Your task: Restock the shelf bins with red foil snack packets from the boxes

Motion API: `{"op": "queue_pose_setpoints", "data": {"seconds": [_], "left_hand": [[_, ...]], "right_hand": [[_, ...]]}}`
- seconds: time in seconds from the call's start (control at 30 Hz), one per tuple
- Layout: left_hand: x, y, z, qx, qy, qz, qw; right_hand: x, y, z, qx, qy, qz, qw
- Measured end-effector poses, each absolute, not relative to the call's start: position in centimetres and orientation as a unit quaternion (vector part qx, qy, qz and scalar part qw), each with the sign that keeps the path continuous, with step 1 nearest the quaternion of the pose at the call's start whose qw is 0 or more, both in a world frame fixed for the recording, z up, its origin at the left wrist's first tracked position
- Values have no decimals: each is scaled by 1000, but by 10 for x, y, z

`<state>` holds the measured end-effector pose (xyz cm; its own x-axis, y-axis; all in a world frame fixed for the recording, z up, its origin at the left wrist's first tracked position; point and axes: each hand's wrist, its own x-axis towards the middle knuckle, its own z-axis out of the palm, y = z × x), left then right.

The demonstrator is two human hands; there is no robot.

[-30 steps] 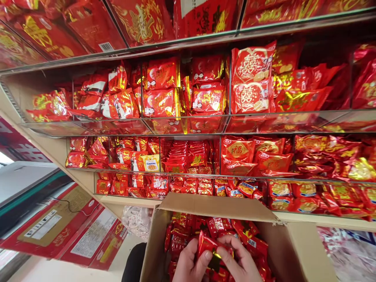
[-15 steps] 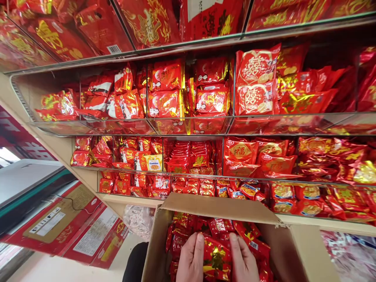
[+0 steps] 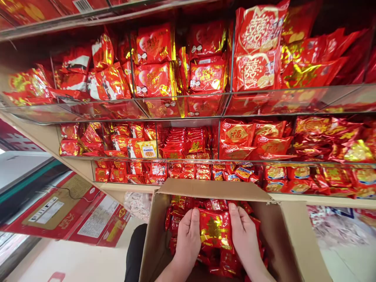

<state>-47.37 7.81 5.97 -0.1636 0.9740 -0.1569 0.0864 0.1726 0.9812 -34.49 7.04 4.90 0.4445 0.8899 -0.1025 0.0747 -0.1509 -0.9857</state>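
Between my two hands is a red packet with gold print (image 3: 216,229), its front facing up. My left hand (image 3: 188,233) pinches its left edge, thumb on top. On the other side my right hand (image 3: 243,231) grips the right edge in the same way. Both hands are over an open cardboard box (image 3: 277,243) that holds several more red packets (image 3: 230,262). What the fingers do underneath is hidden by the packet.
Shelves with a clear front strip (image 3: 188,105) rise behind the box, filled with red packets (image 3: 258,29). A yellow cookies packet (image 3: 147,149) stands out among them. Red cartons (image 3: 96,223) are at the left, and clear plastic bags (image 3: 138,205) lie under the bottom shelf.
The view has tipped downward, so the shelves sit higher in the picture. My hands and the held packet appear higher in the frame, and more of my forearms shows.
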Motion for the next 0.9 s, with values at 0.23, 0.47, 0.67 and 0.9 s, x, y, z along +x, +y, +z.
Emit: {"op": "queue_pose_setpoints", "data": {"seconds": [0.23, 0.47, 0.67, 0.9], "left_hand": [[-472, 68, 41, 385, 653, 483, 437], [-497, 61, 29, 506, 631, 453, 374], [-514, 52, 24, 443, 633, 542, 330], [-534, 61, 28, 412, 565, 546, 462]], "right_hand": [[-345, 68, 35, -638, -359, 395, 555], [-338, 55, 32, -580, -548, 411, 440], [-341, 64, 83, -496, -750, 374, 225], [-344, 136, 184, -535, -789, 18, 303]]}}
